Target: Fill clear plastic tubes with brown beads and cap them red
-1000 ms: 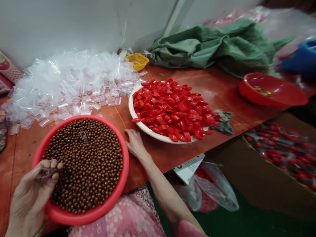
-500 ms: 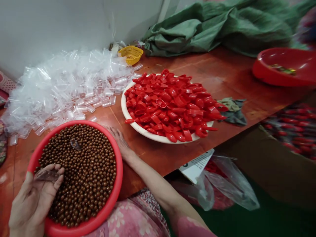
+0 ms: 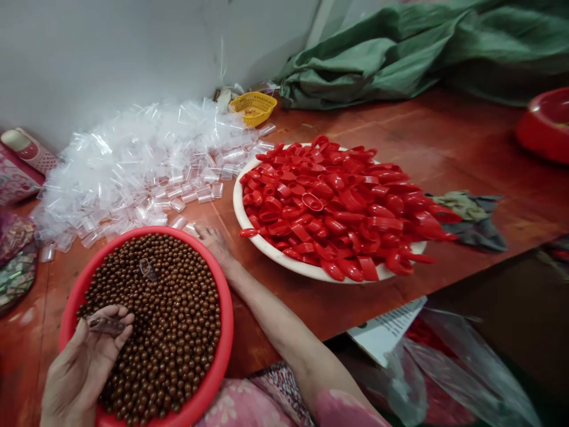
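Observation:
My left hand (image 3: pixel 86 356) is closed around a small clear plastic tube (image 3: pixel 107 324) that looks dark with brown balls inside. It hovers over the near left side of a red basin (image 3: pixel 227 320) full of round brown balls (image 3: pixel 173 332). Another clear tube, an upright-tilted one (image 3: pixel 147 270), rests among the balls. Beyond the basin's right rim, my right hand (image 3: pixel 217 248) lies low over the table with its fingers stretched out. Its fingertips are at a loose clear tube (image 3: pixel 191 230) on the edge of a large heap of clear plastic tubes (image 3: pixel 146 160).
Right of my right arm stands a white bowl (image 3: pixel 275 252) heaped with red plastic caps (image 3: pixel 329 207). A yellow basket (image 3: pixel 253 110), green cloth (image 3: pixel 355 68) and another red basin (image 3: pixel 542 133) are farther back. Plastic bags (image 3: pixel 471 367) hang below the table's edge (image 3: pixel 382 305).
The view has shifted left, so things appear farther right and slightly lower. My left hand still holds the tube over the balls. My right hand stays by the tube heap.

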`<move>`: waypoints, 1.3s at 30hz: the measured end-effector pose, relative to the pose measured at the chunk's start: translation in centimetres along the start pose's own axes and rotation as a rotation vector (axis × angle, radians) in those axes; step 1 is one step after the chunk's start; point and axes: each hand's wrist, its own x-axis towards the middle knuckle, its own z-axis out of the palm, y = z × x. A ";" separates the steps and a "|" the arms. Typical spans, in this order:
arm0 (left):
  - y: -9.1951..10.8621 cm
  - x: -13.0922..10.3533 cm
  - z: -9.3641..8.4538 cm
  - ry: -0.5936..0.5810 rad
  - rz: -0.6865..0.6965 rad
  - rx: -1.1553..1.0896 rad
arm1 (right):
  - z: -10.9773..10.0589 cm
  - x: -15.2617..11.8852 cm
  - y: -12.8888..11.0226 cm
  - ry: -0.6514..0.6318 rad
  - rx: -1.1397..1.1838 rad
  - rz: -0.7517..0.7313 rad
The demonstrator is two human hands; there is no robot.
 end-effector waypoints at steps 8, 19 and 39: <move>0.1 -0.2 -1.1 0.017 -0.024 0.047 | 0.1 -0.9 0.9 -0.010 0.045 -0.103; -0.1 -0.1 -0.6 -0.006 0.048 0.049 | -0.2 5.1 0.2 -0.012 0.163 -0.120; -1.3 0.0 -1.3 -0.271 0.102 0.131 | -12.5 -11.6 -2.2 0.322 -0.104 0.071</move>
